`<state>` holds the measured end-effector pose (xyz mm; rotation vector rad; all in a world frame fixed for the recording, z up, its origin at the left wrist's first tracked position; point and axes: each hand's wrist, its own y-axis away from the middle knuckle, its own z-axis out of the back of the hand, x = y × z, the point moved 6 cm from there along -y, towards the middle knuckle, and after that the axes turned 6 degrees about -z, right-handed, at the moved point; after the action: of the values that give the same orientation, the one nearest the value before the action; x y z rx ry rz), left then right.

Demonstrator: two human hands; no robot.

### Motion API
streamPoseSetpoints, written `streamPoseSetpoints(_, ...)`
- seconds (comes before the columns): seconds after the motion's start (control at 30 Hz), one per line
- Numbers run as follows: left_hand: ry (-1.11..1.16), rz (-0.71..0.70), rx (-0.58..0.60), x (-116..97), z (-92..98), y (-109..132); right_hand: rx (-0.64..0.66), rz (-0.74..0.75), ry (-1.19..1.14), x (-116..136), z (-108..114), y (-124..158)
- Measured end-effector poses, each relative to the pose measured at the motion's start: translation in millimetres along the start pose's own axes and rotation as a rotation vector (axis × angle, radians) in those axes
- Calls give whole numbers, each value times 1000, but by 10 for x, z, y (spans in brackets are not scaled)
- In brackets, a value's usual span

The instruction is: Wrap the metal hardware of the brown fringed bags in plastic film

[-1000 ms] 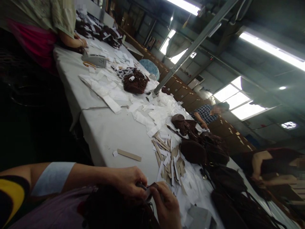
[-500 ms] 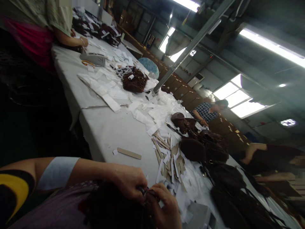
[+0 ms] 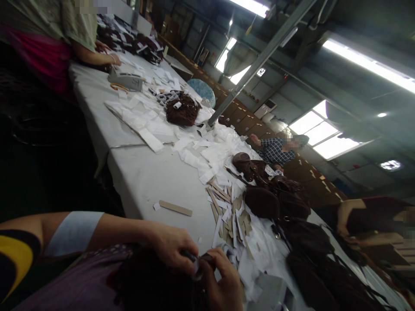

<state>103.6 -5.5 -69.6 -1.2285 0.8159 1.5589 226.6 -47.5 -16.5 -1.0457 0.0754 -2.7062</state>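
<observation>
My left hand (image 3: 171,247) is closed, its fingers pinching a dark strap-like part of a dark brown bag (image 3: 155,276). Close beside it, my right hand (image 3: 223,278) grips the same part, fingers curled round it. A small greyish piece shows between the two hands; its kind is too blurred to tell. Most of the bag rests in shadow against my body, below the table edge. Just beyond my hands lies a heap of cardboard and white paper strips (image 3: 230,211) on the pale table (image 3: 152,181).
Several dark brown bags (image 3: 262,201) cover the table's right side. A single cardboard strip (image 3: 175,208) lies near me. Farther off are white sheets (image 3: 201,151), another brown bag (image 3: 183,110), a grey tape dispenser (image 3: 126,81) and a metal post (image 3: 240,86). Other people stand around the table.
My hands have shifted slightly left and apart, showing more of the greyish piece between them. Across the table, the person in the checked shirt has raised a hand; the person at right has moved an arm.
</observation>
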Motion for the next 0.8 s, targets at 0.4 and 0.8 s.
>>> streamPoseSetpoints(0.4,-71,28,-65,-14,19,81,95,-73,-126,12,-66,8)
streamPoseSetpoints(0.8,-236,-28,-134,-219,9,55,154,-272,-93,-126,-57,-23)
